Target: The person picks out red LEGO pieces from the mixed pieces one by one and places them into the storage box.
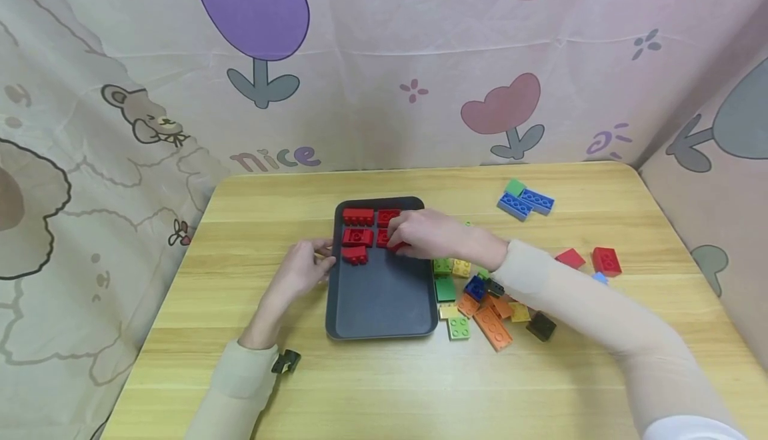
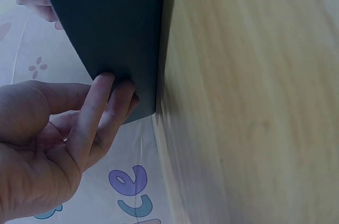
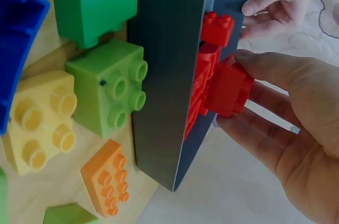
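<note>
Right grip (image 1: 420, 232): narrow, pinching red brick (image 3: 229, 89)
Red brick: tray's (image 1: 384, 300) 1 o'clock in head view, mostly hand-hidden; underside contact unclear
Left grip (image 1: 300, 268): loose, fingers touching tray's 9 o'clock side

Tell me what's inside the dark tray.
Red bricks sit toward the far end of the dark tray; its nearer part is bare. The right hand holds another red brick over it; anything directly beneath that hand is covered and cannot be seen.
</note>
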### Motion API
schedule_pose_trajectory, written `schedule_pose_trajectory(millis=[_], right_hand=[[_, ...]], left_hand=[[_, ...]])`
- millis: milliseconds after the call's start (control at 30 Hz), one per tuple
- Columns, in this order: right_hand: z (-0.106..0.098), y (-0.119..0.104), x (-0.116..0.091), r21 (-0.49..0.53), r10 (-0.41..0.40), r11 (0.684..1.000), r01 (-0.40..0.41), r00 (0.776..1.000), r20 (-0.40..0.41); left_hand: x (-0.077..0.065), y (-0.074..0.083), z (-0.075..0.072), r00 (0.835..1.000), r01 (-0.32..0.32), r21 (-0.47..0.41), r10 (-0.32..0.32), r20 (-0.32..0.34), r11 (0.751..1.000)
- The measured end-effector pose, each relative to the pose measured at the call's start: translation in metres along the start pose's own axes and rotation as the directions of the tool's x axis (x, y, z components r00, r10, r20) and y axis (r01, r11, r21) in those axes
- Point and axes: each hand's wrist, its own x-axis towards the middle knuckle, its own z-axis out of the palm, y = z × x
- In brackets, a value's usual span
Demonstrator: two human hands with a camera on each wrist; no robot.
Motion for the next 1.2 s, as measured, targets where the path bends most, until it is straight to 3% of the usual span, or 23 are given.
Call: schedule_pose_trajectory(millis=[767,1200], right_hand=[[0.021,-0.013,0.021,0.035,-0.028,0.999,0.024,0.990,0.138],[0.027,-0.015,0.024,0.019,-0.052,0.999,0.049,0.989,0.139]], left_hand=[[0.000,-0.001,0.000,1.000,-0.017,0.012,0.017,-0.007,1.000],[0.000,0.000,0.000,1.000,-0.016,0.016,0.016,-0.007,1.000]])
